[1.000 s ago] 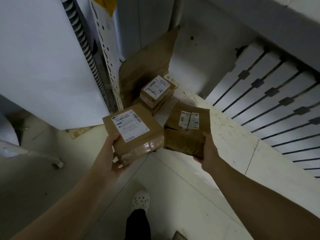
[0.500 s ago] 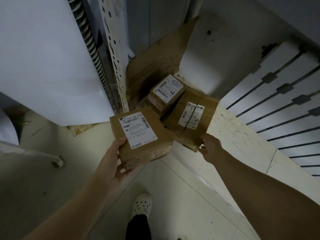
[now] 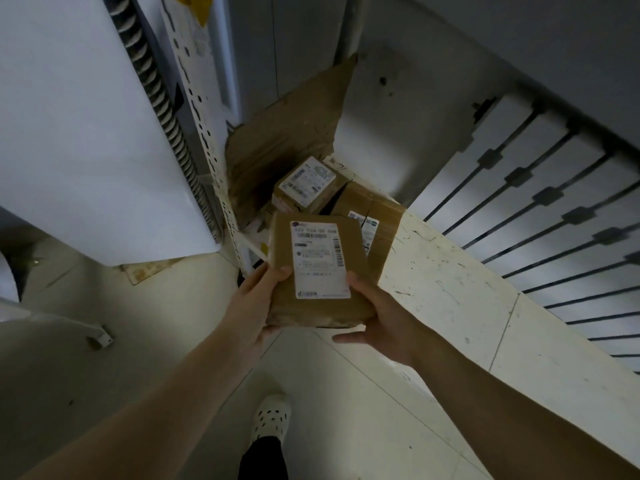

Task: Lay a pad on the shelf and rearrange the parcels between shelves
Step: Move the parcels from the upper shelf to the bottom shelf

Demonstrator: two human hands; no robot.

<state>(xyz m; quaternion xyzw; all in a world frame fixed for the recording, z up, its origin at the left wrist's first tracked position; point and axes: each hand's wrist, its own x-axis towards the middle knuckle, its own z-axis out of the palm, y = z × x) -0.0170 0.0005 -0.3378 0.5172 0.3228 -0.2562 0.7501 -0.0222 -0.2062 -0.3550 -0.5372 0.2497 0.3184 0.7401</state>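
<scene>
I hold a parcel [image 3: 318, 268] in both hands over the near end of the shelf [image 3: 450, 289], label up. My left hand [image 3: 256, 306] grips its left corner, thumb on top. My right hand [image 3: 381, 317] takes the right corner the same way — thumb at the label's edge, fingers beneath. Behind it two more sit on the shelf, touching: a small parcel [image 3: 308, 181] at the back, a wide parcel [image 3: 377, 216] to its right. A pad [image 3: 287, 140] of cardboard curls up the wall behind them. My shoe [image 3: 270, 417] shows below.

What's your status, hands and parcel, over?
Left hand, right hand grip labelled parcel at shelf edge. Rear parcel, right parcel sit close ahead.
</scene>
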